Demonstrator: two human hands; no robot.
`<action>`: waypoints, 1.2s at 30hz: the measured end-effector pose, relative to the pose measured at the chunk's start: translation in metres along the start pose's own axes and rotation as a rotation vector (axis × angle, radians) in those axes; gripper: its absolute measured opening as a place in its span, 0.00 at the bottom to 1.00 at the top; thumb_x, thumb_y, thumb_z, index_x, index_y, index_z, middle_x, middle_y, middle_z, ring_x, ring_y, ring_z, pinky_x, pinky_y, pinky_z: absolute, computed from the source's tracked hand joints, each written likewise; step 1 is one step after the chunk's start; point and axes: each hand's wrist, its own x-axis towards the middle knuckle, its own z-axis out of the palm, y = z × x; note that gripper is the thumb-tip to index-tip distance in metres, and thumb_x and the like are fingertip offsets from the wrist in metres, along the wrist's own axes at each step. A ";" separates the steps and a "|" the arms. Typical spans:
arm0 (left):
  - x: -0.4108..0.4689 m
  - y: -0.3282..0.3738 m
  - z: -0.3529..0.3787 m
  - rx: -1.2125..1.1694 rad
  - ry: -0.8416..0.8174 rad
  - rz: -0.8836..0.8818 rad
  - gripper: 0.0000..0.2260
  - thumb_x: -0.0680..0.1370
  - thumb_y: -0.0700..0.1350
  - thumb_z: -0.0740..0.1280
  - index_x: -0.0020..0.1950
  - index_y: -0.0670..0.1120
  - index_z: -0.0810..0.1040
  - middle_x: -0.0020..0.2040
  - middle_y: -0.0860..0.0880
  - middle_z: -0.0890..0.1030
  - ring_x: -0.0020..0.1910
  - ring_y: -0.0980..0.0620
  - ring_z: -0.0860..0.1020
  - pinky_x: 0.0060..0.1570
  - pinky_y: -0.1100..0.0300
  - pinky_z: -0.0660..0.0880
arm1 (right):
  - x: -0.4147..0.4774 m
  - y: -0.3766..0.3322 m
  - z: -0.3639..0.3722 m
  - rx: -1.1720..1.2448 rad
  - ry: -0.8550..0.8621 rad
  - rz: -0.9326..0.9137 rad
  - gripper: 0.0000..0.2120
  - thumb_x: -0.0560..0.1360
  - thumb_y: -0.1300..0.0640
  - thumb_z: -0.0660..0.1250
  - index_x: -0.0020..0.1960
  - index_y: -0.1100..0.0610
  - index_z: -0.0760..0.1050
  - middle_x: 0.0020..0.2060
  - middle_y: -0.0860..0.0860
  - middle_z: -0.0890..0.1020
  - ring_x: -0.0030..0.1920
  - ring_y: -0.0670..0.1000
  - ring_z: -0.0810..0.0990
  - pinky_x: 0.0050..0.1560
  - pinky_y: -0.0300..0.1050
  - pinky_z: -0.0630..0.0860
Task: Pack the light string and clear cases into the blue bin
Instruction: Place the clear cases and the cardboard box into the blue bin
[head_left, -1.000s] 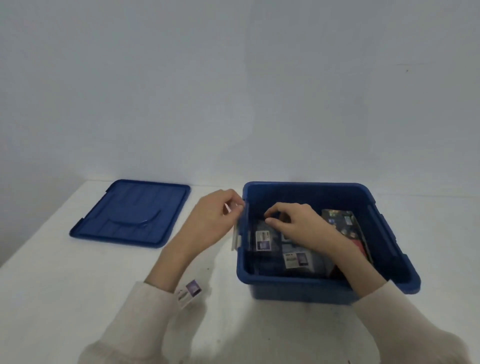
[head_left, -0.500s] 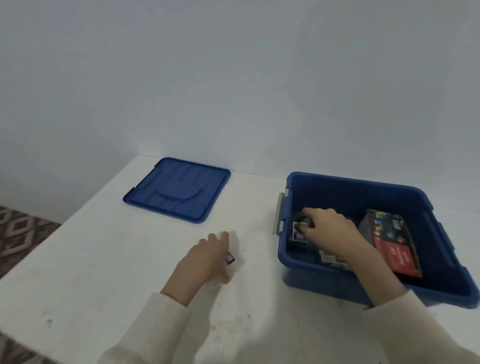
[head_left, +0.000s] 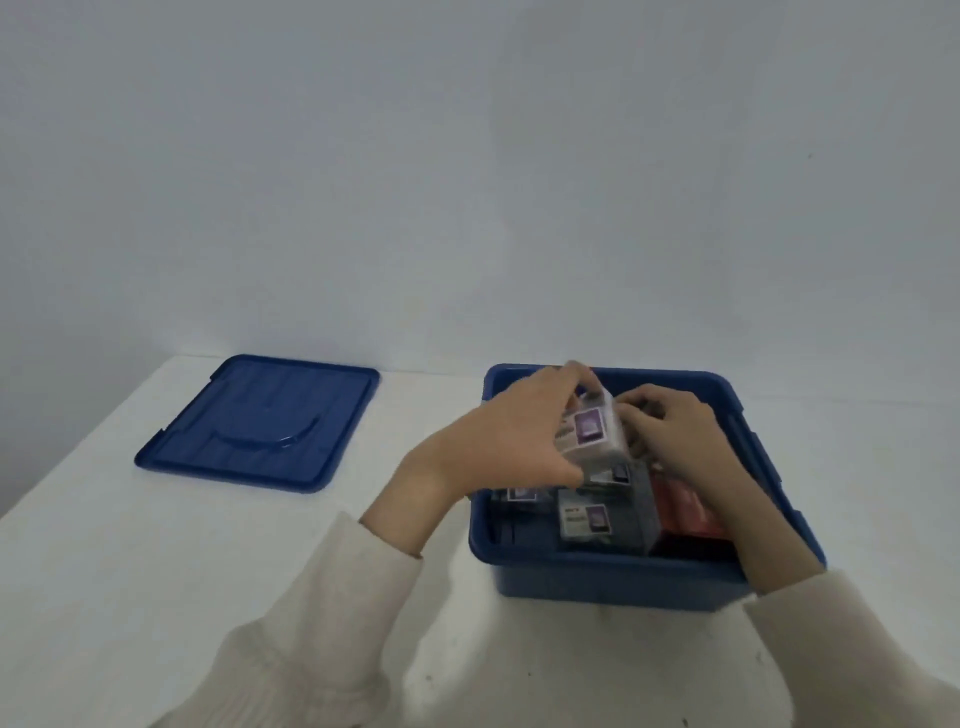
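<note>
The blue bin (head_left: 613, 577) stands open on the white table, right of centre. My left hand (head_left: 514, 441) grips a clear case (head_left: 592, 434) with a purple label, holding it over the bin. My right hand (head_left: 675, 436) has its fingers curled at that case's right edge, inside the bin. Below them lie more clear cases (head_left: 592, 519) with labels. A red and dark box (head_left: 685, 512), the light string's package, lies at the bin's right side, partly hidden by my right forearm.
The bin's blue lid (head_left: 260, 421) lies flat on the table (head_left: 156, 571) to the left, near the far edge. A plain grey wall rises behind. The table's left edge runs along the frame's left side.
My left hand picked a clear case up from the table and carried it right, over the bin. My right hand stayed in the bin and now meets that case.
</note>
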 end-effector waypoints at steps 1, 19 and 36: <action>0.006 -0.003 0.009 0.067 -0.047 -0.004 0.26 0.69 0.43 0.71 0.63 0.52 0.64 0.55 0.51 0.71 0.51 0.54 0.72 0.47 0.62 0.71 | 0.001 0.002 -0.001 -0.019 -0.056 -0.008 0.06 0.75 0.59 0.64 0.45 0.50 0.78 0.38 0.50 0.83 0.38 0.46 0.80 0.39 0.40 0.76; 0.031 -0.032 0.063 0.583 -0.483 -0.024 0.24 0.76 0.41 0.66 0.70 0.41 0.62 0.65 0.41 0.70 0.61 0.44 0.71 0.56 0.55 0.70 | 0.002 0.022 0.032 -1.135 -0.627 -0.552 0.28 0.74 0.48 0.65 0.70 0.56 0.62 0.65 0.55 0.72 0.65 0.55 0.69 0.64 0.51 0.65; 0.021 -0.020 0.003 0.206 -0.280 -0.076 0.25 0.68 0.50 0.74 0.59 0.51 0.66 0.54 0.52 0.71 0.50 0.54 0.73 0.51 0.58 0.76 | 0.005 0.019 0.028 -0.959 -0.687 -0.457 0.27 0.72 0.45 0.67 0.68 0.51 0.66 0.65 0.51 0.72 0.66 0.52 0.69 0.67 0.51 0.61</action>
